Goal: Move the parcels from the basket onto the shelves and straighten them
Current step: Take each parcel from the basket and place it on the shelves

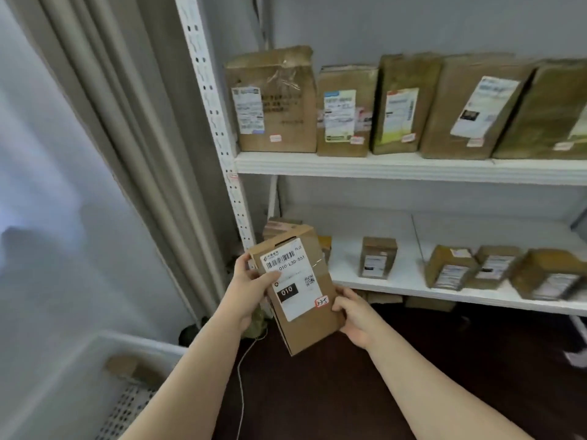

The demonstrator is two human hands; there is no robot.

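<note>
Lots of boxes [276, 106] already sit on the upper shelf [381, 168] and lower shelf [397, 289], but the left hand [251, 287] and right hand [352, 315] curl round one labelled parcel [305, 315] in the air near the lower shelf, and a brown parcel [127, 369] seems to wait in the basket [152, 344].

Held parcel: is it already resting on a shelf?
No: the left hand and right hand hold the parcel in the air, in front of the lower shelf, not on it.

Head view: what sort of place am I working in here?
Likely a parcel pickup or storage room: white metal shelves lined with labelled cardboard parcels, a basket at lower left, and a barcoded parcel gripped by the left hand and right hand.
</note>
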